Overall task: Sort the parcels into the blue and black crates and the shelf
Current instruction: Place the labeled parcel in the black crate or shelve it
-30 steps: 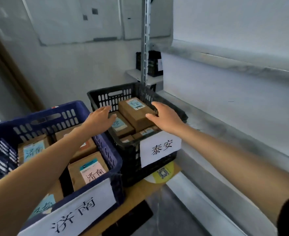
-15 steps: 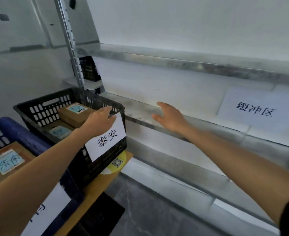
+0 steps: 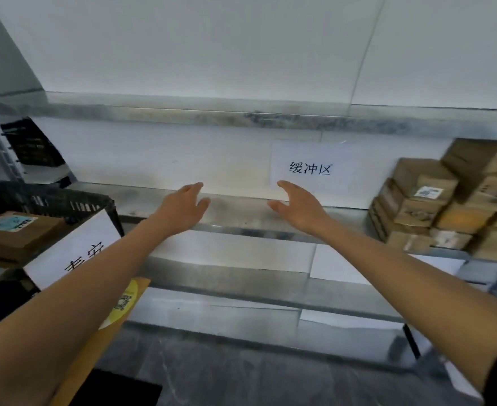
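**Empty hands over the shelf's front edge**

The left hand (image 3: 183,206) and right hand (image 3: 297,206) reach out with fingers loosely straight, palms turned toward each other, holding nothing, above the front edge of the shelf (image 3: 241,213). The shelf's long axis runs left to right. Stacked parcels (image 3: 434,206) crowd its right end, beside a wall sign (image 3: 310,168). At the left, the black crate (image 3: 51,200) holds a flat box (image 3: 19,232), label up.

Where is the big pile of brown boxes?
In the head view, the pile of brown boxes sits at the right end of the metal shelf, to the right of the white paper sign and of the right hand.
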